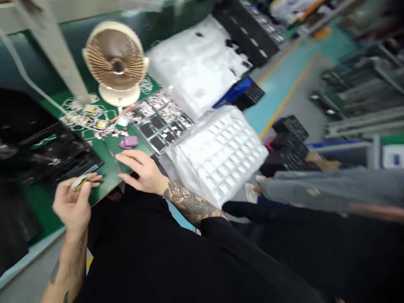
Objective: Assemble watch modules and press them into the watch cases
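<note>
My left hand (74, 202) is closed, pinching a small electronic part with yellow tape (81, 182) between thumb and fingers, over the near edge of the green bench. To its right, my right hand (143, 171) reaches over the bench edge with thumb and fingers apart. A thin dark tool, like tweezers (109, 149), lies at its fingertips; whether they touch it is unclear. Just beyond that hand is a small purple object (128, 142). Further back lie several wired parts with yellow tape (101, 124) among tangled white cables.
A cream fan (116, 63) stands at the back. Right of it is a tray of small parts (158, 120). White trays in plastic (224, 151) sit beyond the right forearm. Black equipment (47, 155) is at left. A person in jeans (315, 187) is at right.
</note>
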`<action>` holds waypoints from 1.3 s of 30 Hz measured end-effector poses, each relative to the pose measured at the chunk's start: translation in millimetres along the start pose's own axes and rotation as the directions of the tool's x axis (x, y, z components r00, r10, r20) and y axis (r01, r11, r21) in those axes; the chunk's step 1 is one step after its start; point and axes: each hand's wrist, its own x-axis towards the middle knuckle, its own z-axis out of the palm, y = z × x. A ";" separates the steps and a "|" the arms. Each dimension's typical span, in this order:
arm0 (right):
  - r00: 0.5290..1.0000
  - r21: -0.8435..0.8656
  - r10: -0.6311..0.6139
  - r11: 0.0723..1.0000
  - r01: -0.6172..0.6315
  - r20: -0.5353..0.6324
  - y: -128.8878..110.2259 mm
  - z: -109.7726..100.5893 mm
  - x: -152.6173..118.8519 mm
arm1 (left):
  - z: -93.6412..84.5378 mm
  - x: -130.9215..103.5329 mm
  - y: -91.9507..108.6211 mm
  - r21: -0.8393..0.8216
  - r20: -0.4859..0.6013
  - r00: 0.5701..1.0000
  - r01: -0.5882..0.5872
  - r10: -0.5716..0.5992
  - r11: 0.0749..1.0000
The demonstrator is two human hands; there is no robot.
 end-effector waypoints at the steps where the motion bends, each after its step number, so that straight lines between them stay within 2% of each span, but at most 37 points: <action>1: 0.993 -0.012 0.075 0.997 -0.076 -0.092 6.6 -10.9 -12.9 | 1.1 1.3 -2.1 0.008 -0.002 0.999 -0.052 0.052 0.999; 3: 0.944 -0.045 0.211 0.972 -0.229 -0.252 23.0 -40.8 -46.4 | 1.0 2.6 -6.1 0.093 0.007 0.989 -0.150 0.150 0.984; 5: 0.861 -0.128 0.363 0.894 -0.430 -0.355 40.5 -79.3 -88.6 | -2.0 3.2 -8.9 0.210 0.007 0.986 -0.164 0.166 0.964; 6: 0.802 -0.196 0.458 0.808 -0.556 -0.383 48.3 -100.1 -111.6 | -3.8 3.5 -9.4 0.246 0.009 0.990 -0.138 0.140 0.959; 7: 0.724 -0.274 0.561 0.681 -0.679 -0.400 54.9 -120.6 -134.8 | -5.0 3.9 -9.2 0.259 0.017 0.994 -0.104 0.104 0.960; 8: 0.627 -0.347 0.658 0.523 -0.779 -0.416 60.1 -139.4 -157.4 | -5.2 4.3 -7.9 0.252 0.032 0.997 -0.073 0.067 0.965; 9: 0.529 -0.391 0.725 0.375 -0.840 -0.441 64.0 -155.7 -178.7 | -4.3 4.5 -5.6 0.234 0.051 0.998 -0.056 0.045 0.971; 11: 0.396 -0.400 0.781 0.205 -0.893 -0.482 69.3 -177.8 -214.7 | 0.6 3.9 2.1 0.202 0.055 0.997 -0.060 0.050 0.977; 12: 0.359 -0.382 0.790 0.172 -0.908 -0.496 71.6 -183.4 -228.7 | 3.8 3.1 6.7 0.205 0.052 0.997 -0.062 0.052 0.977; 15: 0.297 -0.310 0.788 0.141 -0.940 -0.540 79.8 -185.3 -254.6 | 11.3 1.4 18.6 0.238 0.058 0.998 -0.028 0.014 0.971; 18: 0.262 -0.227 0.726 0.148 -0.963 -0.636 87.6 -180.8 -259.0 | 9.9 3.8 21.9 0.142 0.106 0.992 0.056 -0.072 0.988; 20: 0.253 -0.177 0.674 0.181 -0.967 -0.694 89.2 -177.0 -249.4 | 5.6 5.2 21.1 0.047 0.135 0.983 0.120 -0.125 0.992; 22: 0.275 -0.104 0.629 0.294 -0.950 -0.727 86.8 -168.4 -227.7 | 1.6 3.6 20.7 0.003 0.137 0.977 0.163 -0.162 0.987; 24: 0.345 0.001 0.573 0.517 -0.856 -0.743 80.4 -151.8 -193.3 | 0.0 -0.2 20.8 -0.006 0.121 0.976 0.183 -0.181 0.983; 26: 0.446 0.110 0.514 0.736 -0.668 -0.733 68.5 -127.0 -149.8 | 0.3 -3.1 20.2 -0.021 0.131 0.972 0.200 -0.195 0.980; 28: 0.591 0.206 0.499 0.846 -0.493 -0.634 50.3 -96.3 -104.2 | 0.4 -4.0 18.6 -0.058 0.136 0.970 0.210 -0.201 0.976; 30: 0.749 0.320 0.485 0.872 -0.371 -0.452 28.0 -63.4 -63.8 | -1.1 -4.9 17.6 -0.101 0.125 0.970 0.220 -0.207 0.970; 31: 0.813 0.375 0.461 0.867 -0.327 -0.356 16.8 -47.3 -46.9 | -2.3 -6.2 17.6 -0.117 0.118 0.970 0.227 -0.213 0.967; 33: 0.904 0.444 0.371 0.861 -0.250 -0.211 -3.2 -17.9 -19.5 | -5.2 -10.2 18.2 -0.129 0.108 0.968 0.240 -0.227 0.962; 36: 0.977 0.453 0.184 0.884 -0.118 -0.106 -24.2 15.7 10.0 | -9.3 -16.8 19.0 -0.109 0.104 0.964 0.256 -0.245 0.960; 39: 0.999 0.453 0.026 0.892 -0.004 -0.044 -35.7 38.0 30.5 | -12.7 -19.8 18.7 -0.095 0.095 0.964 0.258 -0.249 0.962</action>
